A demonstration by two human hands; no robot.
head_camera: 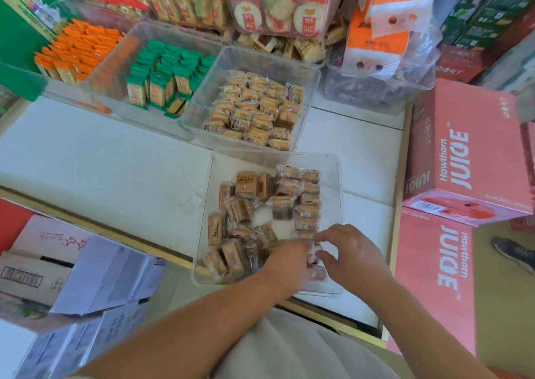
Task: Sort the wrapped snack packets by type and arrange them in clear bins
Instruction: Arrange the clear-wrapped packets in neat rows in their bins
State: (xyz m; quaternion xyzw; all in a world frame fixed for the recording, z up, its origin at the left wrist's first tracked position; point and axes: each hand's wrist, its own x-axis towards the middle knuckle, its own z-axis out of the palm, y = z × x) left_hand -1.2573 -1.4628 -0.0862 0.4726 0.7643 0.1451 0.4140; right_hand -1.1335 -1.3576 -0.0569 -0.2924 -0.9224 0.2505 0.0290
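Near bin (338,187) of brown packets (246,182), left hand (289,255) inside, blurred, grip unclear, right hand (351,252) beside it, loose, thumb and forefinger apart

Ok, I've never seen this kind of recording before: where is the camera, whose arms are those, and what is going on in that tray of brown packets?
There is no machine here. A person wears one wide-angle camera on the head, so this single picture looks forward and down along their own bare arms. The left hand and right hand meet at the near end of a clear bin loosely filled with brown wrapped packets. The fingers are blurred, so I cannot tell whether either grip has a packet. The bin stands on a white surface. Behind it lie more packets grouped by kind: yellowish packets, green packets and orange packets. Pink juice cartons stand to the right.
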